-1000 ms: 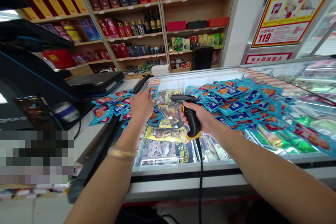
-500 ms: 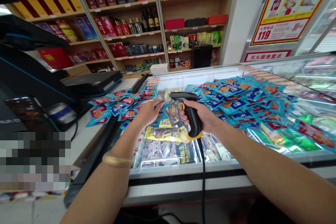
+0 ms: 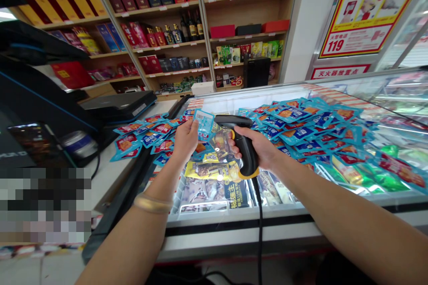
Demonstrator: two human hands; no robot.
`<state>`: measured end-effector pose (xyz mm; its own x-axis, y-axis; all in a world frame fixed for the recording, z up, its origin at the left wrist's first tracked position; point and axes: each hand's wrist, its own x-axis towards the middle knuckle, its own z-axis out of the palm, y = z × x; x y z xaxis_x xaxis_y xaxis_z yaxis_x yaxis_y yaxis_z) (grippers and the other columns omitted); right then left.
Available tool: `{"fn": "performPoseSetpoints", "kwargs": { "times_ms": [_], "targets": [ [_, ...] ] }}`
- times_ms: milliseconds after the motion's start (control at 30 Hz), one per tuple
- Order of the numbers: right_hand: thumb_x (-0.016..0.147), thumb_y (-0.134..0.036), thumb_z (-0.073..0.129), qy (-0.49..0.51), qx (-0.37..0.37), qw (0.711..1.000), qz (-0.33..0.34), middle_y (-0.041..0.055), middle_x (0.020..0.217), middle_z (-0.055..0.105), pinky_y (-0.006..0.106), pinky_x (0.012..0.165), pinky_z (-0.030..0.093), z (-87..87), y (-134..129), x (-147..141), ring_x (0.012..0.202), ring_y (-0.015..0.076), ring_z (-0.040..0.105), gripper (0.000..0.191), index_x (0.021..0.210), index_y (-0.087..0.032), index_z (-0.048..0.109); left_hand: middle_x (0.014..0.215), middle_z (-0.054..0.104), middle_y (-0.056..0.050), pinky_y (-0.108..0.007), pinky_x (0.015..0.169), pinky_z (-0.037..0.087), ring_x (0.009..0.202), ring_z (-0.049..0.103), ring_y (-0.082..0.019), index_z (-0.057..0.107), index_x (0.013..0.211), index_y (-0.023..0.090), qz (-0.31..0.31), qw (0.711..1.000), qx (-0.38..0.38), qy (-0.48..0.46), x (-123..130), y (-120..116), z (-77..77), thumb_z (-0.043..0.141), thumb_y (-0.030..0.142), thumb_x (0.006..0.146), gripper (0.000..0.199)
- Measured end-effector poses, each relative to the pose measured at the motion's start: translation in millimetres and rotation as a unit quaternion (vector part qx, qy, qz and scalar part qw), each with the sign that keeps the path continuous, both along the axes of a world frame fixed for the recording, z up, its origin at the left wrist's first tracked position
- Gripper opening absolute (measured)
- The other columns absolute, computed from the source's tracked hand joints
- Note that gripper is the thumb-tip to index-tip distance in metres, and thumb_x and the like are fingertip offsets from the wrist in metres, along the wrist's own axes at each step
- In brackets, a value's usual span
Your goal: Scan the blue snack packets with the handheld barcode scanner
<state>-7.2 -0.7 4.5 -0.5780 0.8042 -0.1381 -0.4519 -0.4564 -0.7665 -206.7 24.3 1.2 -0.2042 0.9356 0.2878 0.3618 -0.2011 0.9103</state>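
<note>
blue plastic packet shows at centre frame, its left edge pinched between thumb and fingers of my left hand; i judge it light, slick and bendable, best gripped by the rim. my right hand wraps its fingers round a black scanner.

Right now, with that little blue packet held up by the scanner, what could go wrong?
The blue packet might slip, since the left hand pinches only one edge. The black cable dangles from the scanner in the right hand, so it could snag. And the big heap of packets is loosely piled, so a bump might make some slide.
</note>
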Motion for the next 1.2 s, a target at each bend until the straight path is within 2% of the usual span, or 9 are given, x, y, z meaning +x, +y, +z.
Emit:
{"fn": "performPoseSetpoints", "kwargs": {
  "times_ms": [167, 233, 433, 567, 800, 867, 967, 1067, 1200],
  "targets": [
    [0.083, -0.034, 0.062, 0.01, 0.022, 1.0, 0.007, 0.0005, 0.066, 0.052, 0.019, 0.045, 0.04, 1.0, -2, 0, 0.052, 0.009, 0.046, 0.019, 0.078, -0.016, 0.057, 0.051, 0.037, 0.004, -0.023, 0.051, 0.032, 0.052, 0.041, -0.012, 0.038, 0.059, 0.021, 0.042, 0.977, 0.075, 0.197, 0, -2, 1.6, 0.039, 0.035, 0.087, 0.031],
    [0.084, -0.033, 0.061, 0.01, 0.023, 1.0, 0.004, 0.0005, 0.065, 0.052, 0.019, 0.045, 0.039, 1.7, -2, 0, 0.052, 0.009, 0.045, 0.019, 0.077, -0.016, 0.057, 0.051, 0.036, 0.004, -0.024, 0.052, 0.03, 0.053, 0.042, -0.012, 0.036, 0.059, 0.022, 0.042, 0.967, 0.085, 0.237, 1, -3, 3.0, 0.038, 0.034, 0.087, 0.031],
    [0.086, -0.032, 0.059, 0.001, 0.009, 1.0, -0.009, 0.0005, 0.064, 0.052, 0.019, 0.045, 0.04, 2.3, -2, -1, 0.052, 0.0089, 0.046, 0.02, 0.076, -0.015, 0.058, 0.046, 0.033, 0.005, -0.026, 0.052, 0.027, 0.047, 0.04, -0.013, 0.035, 0.06, 0.023, 0.033, 0.961, 0.075, 0.266, 5, -6, 3.9, 0.035, 0.035, 0.088, 0.03],
    [0.085, -0.034, 0.062, -0.003, 0.004, 1.0, -0.009, 0.0002, 0.064, 0.052, 0.02, 0.046, 0.04, 2.1, -2, -1, 0.052, 0.0087, 0.046, 0.021, 0.074, -0.016, 0.056, 0.048, 0.038, 0.004, -0.026, 0.054, 0.028, 0.05, 0.044, -0.014, 0.036, 0.06, 0.023, 0.033, 0.954, 0.093, 0.284, 4, -5, 3.1, 0.036, 0.035, 0.088, 0.03],
    [0.086, -0.032, 0.059, 0.015, -0.019, 1.0, -0.01, 0.001, 0.062, 0.053, 0.019, 0.043, 0.04, 1.6, -1, -2, 0.051, 0.0093, 0.045, 0.021, 0.073, -0.017, 0.055, 0.047, 0.046, 0.002, -0.025, 0.053, 0.032, 0.05, 0.05, -0.015, 0.049, 0.064, 0.022, 0.047, 0.944, 0.09, 0.314, 2, -4, -0.6, 0.036, 0.035, 0.091, 0.033],
    [0.085, -0.033, 0.06, 0.029, -0.02, 0.999, -0.025, 0.0005, 0.062, 0.053, 0.019, 0.043, 0.039, 4.0, 1, -2, 0.051, 0.0091, 0.045, 0.021, 0.073, -0.017, 0.055, 0.051, 0.053, 0.001, -0.025, 0.055, 0.036, 0.054, 0.055, -0.016, 0.058, 0.072, 0.02, 0.058, 0.94, 0.094, 0.324, 4, -4, -2.1, 0.034, 0.036, 0.093, 0.035],
    [0.084, -0.035, 0.061, 0.046, -0.017, 0.997, -0.068, -0.0006, 0.061, 0.053, 0.018, 0.042, 0.039, 13.4, 5, 5, 0.049, 0.0085, 0.046, 0.022, 0.074, -0.016, 0.055, 0.075, 0.069, -0.004, -0.025, 0.065, 0.043, 0.071, 0.065, -0.019, 0.067, 0.101, 0.018, 0.063, 0.928, 0.121, 0.346, 14, -3, -0.3, 0.033, 0.036, 0.095, 0.039],
    [0.087, -0.034, 0.058, 0.063, -0.002, 0.991, -0.119, -0.0005, 0.061, 0.052, 0.018, 0.042, 0.041, 27.7, 9, 24, 0.049, 0.0082, 0.046, 0.021, 0.076, -0.016, 0.056, 0.096, 0.074, -0.008, -0.027, 0.072, 0.046, 0.084, 0.068, -0.022, 0.063, 0.122, 0.019, 0.056, 0.908, 0.129, 0.394, 36, -3, 8.4, 0.034, 0.036, 0.097, 0.042],
    [0.086, -0.034, 0.059, 0.058, 0.03, 0.979, -0.193, 0.0003, 0.061, 0.053, 0.018, 0.041, 0.041, 41.8, 13, 72, 0.049, 0.009, 0.047, 0.02, 0.076, -0.017, 0.055, 0.11, 0.072, -0.009, -0.029, 0.08, 0.048, 0.095, 0.068, -0.023, 0.058, 0.131, 0.022, 0.006, 0.895, 0.146, 0.421, 82, 6, 25.2, 0.034, 0.032, 0.099, 0.041]
  ]
}}
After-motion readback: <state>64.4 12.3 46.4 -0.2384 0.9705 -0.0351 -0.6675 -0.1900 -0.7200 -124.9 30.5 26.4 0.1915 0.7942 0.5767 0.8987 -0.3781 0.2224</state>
